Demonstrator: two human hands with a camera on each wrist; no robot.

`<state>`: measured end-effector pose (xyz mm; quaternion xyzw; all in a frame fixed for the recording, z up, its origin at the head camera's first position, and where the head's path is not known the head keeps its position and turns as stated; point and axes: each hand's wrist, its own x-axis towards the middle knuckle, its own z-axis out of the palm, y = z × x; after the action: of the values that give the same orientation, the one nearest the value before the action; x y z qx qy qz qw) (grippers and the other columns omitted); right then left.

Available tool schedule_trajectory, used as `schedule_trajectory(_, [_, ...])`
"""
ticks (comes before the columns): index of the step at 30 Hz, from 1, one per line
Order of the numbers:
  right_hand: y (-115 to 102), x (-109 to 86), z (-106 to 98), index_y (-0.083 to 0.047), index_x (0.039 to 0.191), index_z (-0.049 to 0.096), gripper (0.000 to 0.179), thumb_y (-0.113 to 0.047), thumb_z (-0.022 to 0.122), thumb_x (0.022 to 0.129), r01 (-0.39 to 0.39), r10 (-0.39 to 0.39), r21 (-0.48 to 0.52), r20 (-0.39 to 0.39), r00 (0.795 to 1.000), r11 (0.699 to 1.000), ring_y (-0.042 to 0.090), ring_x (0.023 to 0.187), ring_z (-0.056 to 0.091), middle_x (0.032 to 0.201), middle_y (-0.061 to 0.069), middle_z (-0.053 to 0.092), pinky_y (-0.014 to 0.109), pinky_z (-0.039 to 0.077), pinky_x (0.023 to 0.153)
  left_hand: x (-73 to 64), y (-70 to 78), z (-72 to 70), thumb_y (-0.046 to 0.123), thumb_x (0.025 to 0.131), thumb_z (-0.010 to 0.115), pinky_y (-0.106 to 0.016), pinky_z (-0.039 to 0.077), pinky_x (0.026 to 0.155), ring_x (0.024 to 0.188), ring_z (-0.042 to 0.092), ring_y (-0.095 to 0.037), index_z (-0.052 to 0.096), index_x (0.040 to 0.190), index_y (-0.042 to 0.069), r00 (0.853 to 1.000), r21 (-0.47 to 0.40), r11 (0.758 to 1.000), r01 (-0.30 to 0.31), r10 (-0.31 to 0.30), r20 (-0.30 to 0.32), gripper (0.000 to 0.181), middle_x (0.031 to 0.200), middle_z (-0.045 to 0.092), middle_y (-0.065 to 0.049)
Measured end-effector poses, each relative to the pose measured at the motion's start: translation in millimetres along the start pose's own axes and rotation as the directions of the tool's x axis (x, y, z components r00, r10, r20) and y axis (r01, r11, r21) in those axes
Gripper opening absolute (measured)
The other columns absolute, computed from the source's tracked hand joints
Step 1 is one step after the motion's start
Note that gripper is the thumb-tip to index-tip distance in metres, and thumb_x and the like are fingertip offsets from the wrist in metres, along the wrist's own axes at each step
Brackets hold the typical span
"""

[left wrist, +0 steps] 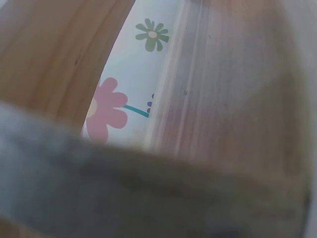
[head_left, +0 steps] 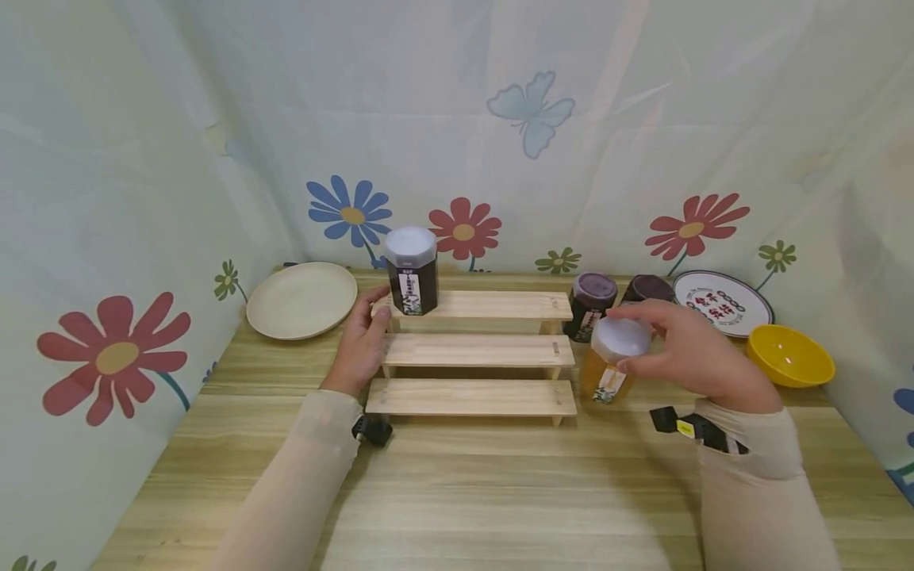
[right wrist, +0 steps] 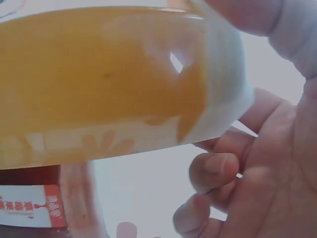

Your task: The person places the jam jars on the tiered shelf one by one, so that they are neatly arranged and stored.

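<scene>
A three-step wooden rack (head_left: 474, 349) stands mid-table. My left hand (head_left: 362, 341) grips the left end of its top step, thumb in front and fingers around the far side. Beside those fingers, a dark hexagonal jar (head_left: 414, 277) with a white lid stands upright on that step. Right of the rack, my right hand (head_left: 689, 353) holds an amber jar (right wrist: 99, 84) by its white lid, between thumb and fingers. In the left wrist view, close-up wooden planks (left wrist: 233, 89) fill most of the frame and the hand's fingers are hidden.
Two dark jars with purplish lids, a near one (head_left: 593, 301) and another (head_left: 648, 289), stand behind the amber jar. Further right are a white plate (head_left: 746, 317) with red characters and a yellow bowl (head_left: 791, 357). A cream plate (head_left: 301, 301) lies at the back left.
</scene>
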<state>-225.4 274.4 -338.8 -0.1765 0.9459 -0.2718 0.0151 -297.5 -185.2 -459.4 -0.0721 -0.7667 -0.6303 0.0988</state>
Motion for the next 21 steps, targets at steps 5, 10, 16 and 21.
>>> schedule_trajectory(5, [-7,-4.8,-1,-0.017,0.143,0.067,0.065,-0.018,0.092,0.083,0.032,-0.020,0.086,-0.132,0.991,0.996,0.029,0.110,0.056,0.140,0.010,0.062,0.035,0.054,0.089,-0.2,0.8,-0.2,0.025,0.115,0.043,-0.046,0.034,0.115,0.137,0.041,-0.024,0.042,0.158,0.012,1.000,0.003,1.000,0.003,-0.003,0.000,0.045,0.164,0.039,-0.008])
schedule_trajectory(10, [-13,-3.0,5,-0.019,0.143,0.066,0.063,-0.012,0.089,0.085,0.079,-0.025,0.191,-0.269,0.963,0.978,0.020,0.108,0.052,0.140,0.003,0.062,0.017,0.050,0.082,-0.4,1.1,-0.3,0.026,0.115,0.043,-0.043,0.035,0.111,0.130,0.044,-0.025,0.042,0.159,0.013,1.000,0.007,1.000,0.008,-0.008,-0.001,0.045,0.162,0.041,-0.009])
schedule_trajectory(16, [-21,4.7,21,-0.013,0.141,0.068,0.060,-0.005,0.088,0.084,0.183,-0.032,0.280,-0.467,0.884,0.942,0.018,0.106,0.052,0.137,0.005,0.061,0.014,0.049,0.081,-0.3,1.2,-0.5,0.026,0.115,0.043,-0.039,0.035,0.105,0.122,0.045,-0.024,0.044,0.158,0.016,1.000,0.013,1.000,0.013,-0.013,-0.006,0.045,0.157,0.045,-0.009])
schedule_trajectory(21, [-22,14.9,36,-0.011,0.139,0.070,0.060,-0.001,0.087,0.083,0.239,-0.008,0.346,-0.555,0.832,0.907,0.016,0.114,0.053,0.142,0.004,0.060,0.015,0.048,0.089,-0.3,1.2,-0.2,0.026,0.115,0.043,-0.037,0.037,0.098,0.113,0.046,-0.023,0.044,0.158,0.017,1.000,0.015,1.000,0.012,-0.012,-0.010,0.044,0.146,0.049,-0.011])
